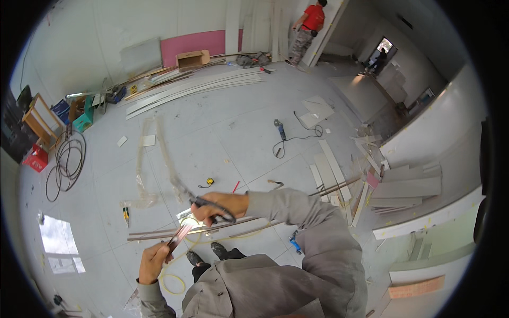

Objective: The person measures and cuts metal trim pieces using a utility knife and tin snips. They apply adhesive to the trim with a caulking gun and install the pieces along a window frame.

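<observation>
Overhead, the view looks down on a person in grey work clothes standing on a pale floor [233,132]. The right hand [216,205] is raised in front of the body, its fingers curled tight around a dark cable [186,192] that runs up and to the left out of the fist and loops back under the hand in a thin black arc. The left hand [154,261] is lower and nearer the body, closed around the grip of a slim reddish tool [179,236] whose tip points up toward the right hand; the tool's exact kind is too blurred to tell. The two hands are near each other but apart, and the tool tip stops just short of the cable loop.

Below the hands, the person's dark shoes [208,254] stand beside a yellow hose [170,275] coiled on the floor. A small yellow tape measure [210,182] lies just beyond the right hand, and a blue corded power tool [279,129] lies further out. White boards [196,87] are stacked along the far wall, near a cardboard box [192,58]. Another person in a red shirt [309,22] stands at the far wall.
</observation>
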